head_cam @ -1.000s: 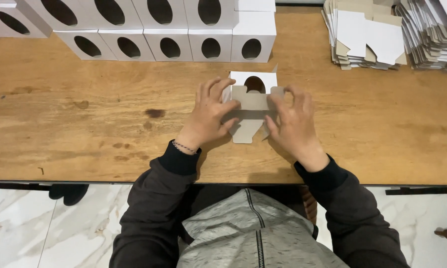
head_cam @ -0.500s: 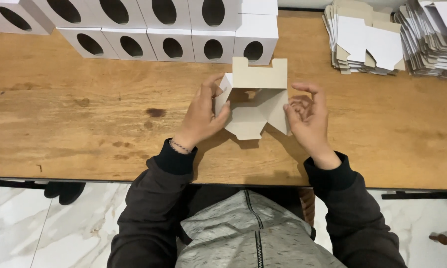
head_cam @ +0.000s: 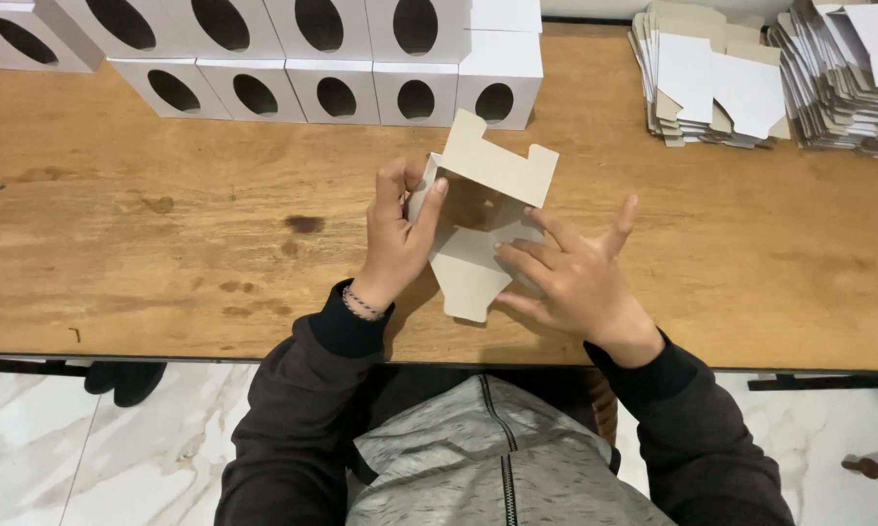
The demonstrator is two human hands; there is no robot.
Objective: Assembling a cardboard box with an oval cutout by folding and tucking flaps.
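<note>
A half-folded cardboard box blank [head_cam: 483, 205], white outside and brown inside, stands opened up on the wooden table [head_cam: 147, 244] in front of me. My left hand [head_cam: 397, 234] grips its left wall between thumb and fingers. My right hand [head_cam: 570, 278] has its fingers spread, with the fingertips pressing on the lower flaps of the blank. One notched flap sticks up at the far side and another flap points toward me.
Rows of finished white boxes with oval holes [head_cam: 322, 58] line the table's far left and middle. Two stacks of flat blanks [head_cam: 711, 83] [head_cam: 843, 78] lie at the far right. The table's near edge runs just above my lap.
The blank, held flat under both hands a second ago, has been lifted and opened into a box shape. My right hand has let go of its side and spread onto the lower flaps.
</note>
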